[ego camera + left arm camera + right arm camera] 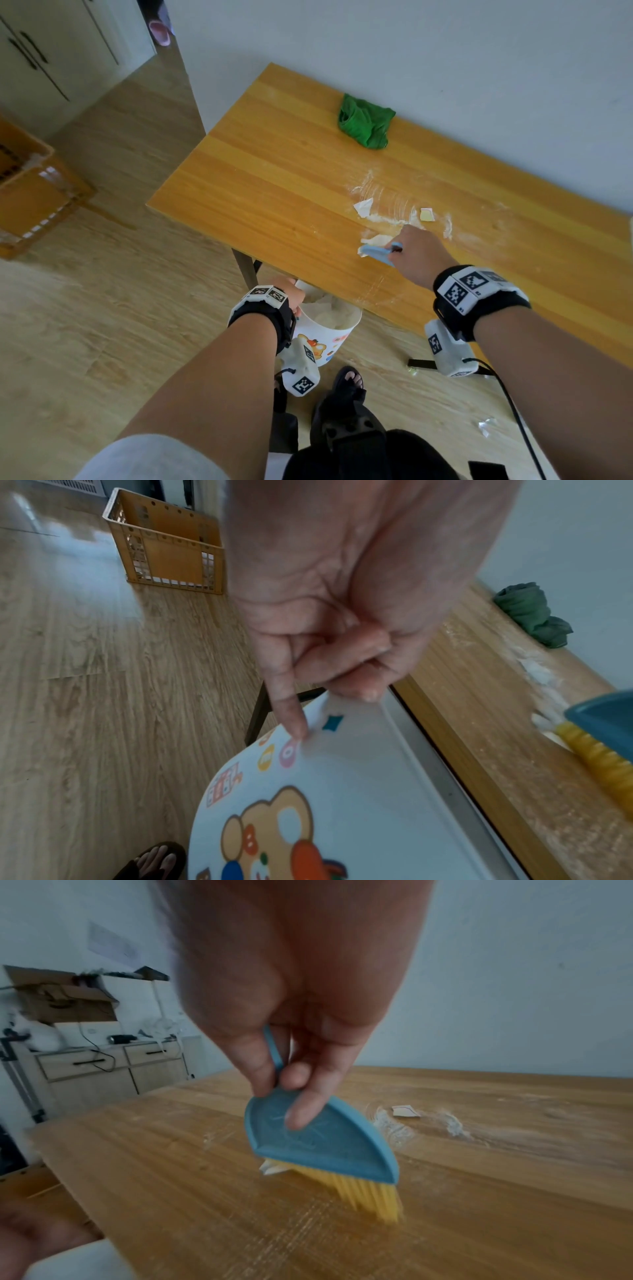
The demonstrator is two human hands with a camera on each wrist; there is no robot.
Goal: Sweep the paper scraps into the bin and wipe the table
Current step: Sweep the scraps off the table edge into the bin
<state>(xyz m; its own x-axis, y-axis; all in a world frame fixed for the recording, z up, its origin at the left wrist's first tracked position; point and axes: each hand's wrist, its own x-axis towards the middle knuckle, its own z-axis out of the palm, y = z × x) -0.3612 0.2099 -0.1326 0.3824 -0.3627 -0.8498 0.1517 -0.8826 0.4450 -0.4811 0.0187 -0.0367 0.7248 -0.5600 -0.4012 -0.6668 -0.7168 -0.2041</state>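
My right hand [411,253] [291,1074] grips a blue hand brush [376,253] [322,1139] with yellow bristles [369,1194] set on the wooden table [281,192]. A white paper scrap [272,1168] lies just behind the bristles. Two more scraps [363,207] [426,214] lie farther back among smears of white powder [387,195]. My left hand [291,294] [329,653] holds the rim of a white bin [329,329] [342,791] with cartoon prints, against the table's near edge. A crumpled green cloth [365,124] [531,612] lies by the wall.
An orange plastic crate [30,192] [164,547] stands on the floor to the left. Small scraps [486,426] lie on the floor under the table's edge. A dark table leg [245,270] stands by the bin. My sandalled foot [346,383] is below it.
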